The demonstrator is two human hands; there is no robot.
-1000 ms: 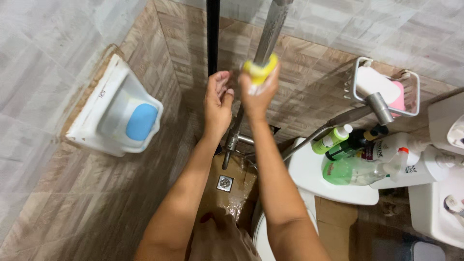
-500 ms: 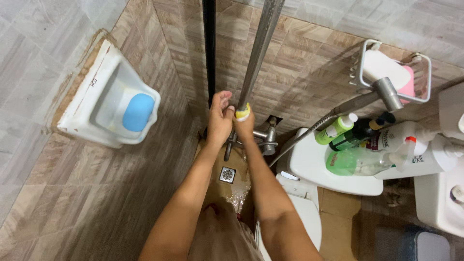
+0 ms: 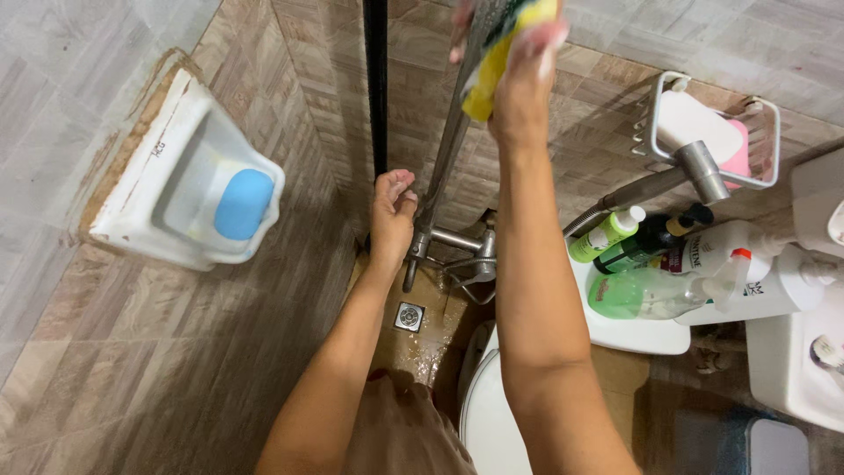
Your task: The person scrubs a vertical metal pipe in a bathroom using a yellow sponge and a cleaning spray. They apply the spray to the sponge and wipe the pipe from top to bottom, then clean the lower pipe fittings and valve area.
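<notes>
My right hand (image 3: 519, 75) is raised near the top of the view, shut on a yellow sponge (image 3: 497, 57) pressed against the upright metal shower pipe (image 3: 448, 149). My left hand (image 3: 391, 215) is lower down, its fingers curled around the same pipe just above the chrome tap fitting (image 3: 457, 246). Both forearms reach up from the bottom of the view.
A white wall soap dish (image 3: 163, 180) with a blue soap bar (image 3: 242, 202) hangs at left. A wire rack (image 3: 760, 145), a shower head handle (image 3: 694, 171) and several bottles (image 3: 659, 290) on a white shelf are at right. A floor drain (image 3: 409, 315) and white toilet rim (image 3: 479, 405) lie below.
My right hand has slid the sponge from low on the pipe, next to my left hand, up to the top of the view. My left hand stayed on the lower pipe.
</notes>
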